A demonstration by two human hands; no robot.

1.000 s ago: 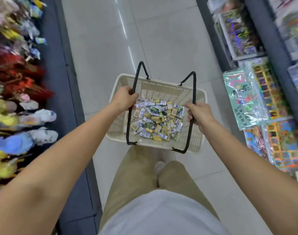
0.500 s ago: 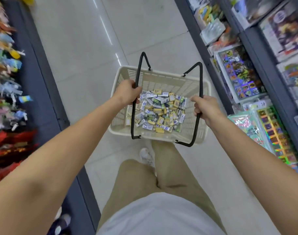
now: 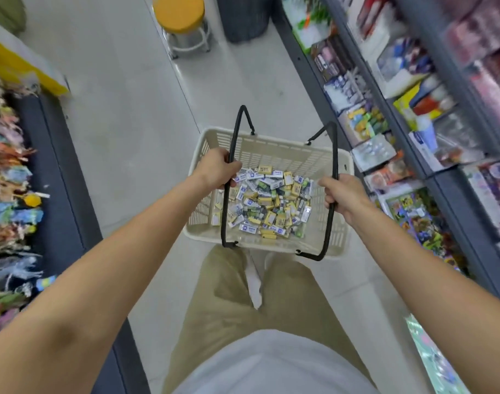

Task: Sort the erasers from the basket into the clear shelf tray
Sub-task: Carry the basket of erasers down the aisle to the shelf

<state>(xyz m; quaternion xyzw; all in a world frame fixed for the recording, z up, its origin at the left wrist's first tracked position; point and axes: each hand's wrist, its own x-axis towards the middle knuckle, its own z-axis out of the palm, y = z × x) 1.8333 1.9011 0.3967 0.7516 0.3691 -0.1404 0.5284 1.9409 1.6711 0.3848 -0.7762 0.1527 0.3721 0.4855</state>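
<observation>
Cream slatted basket [image 3: 274, 153] with black handles [image 3: 330, 194]; erasers [image 3: 267, 201] in yellow, white-blue and green wrappers; beyond the basket, a yellow-topped stool [image 3: 179, 14] on pale grey floor [image 3: 123, 109].

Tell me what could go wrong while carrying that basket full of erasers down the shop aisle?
1. The left hand grips the left handle and the right hand grips the right handle. If one slips, the basket could tip and the loose erasers could spill across the floor.
2. A yellow stool and a dark bin stand ahead. Looking down at the basket, the person might bump into them.
</observation>
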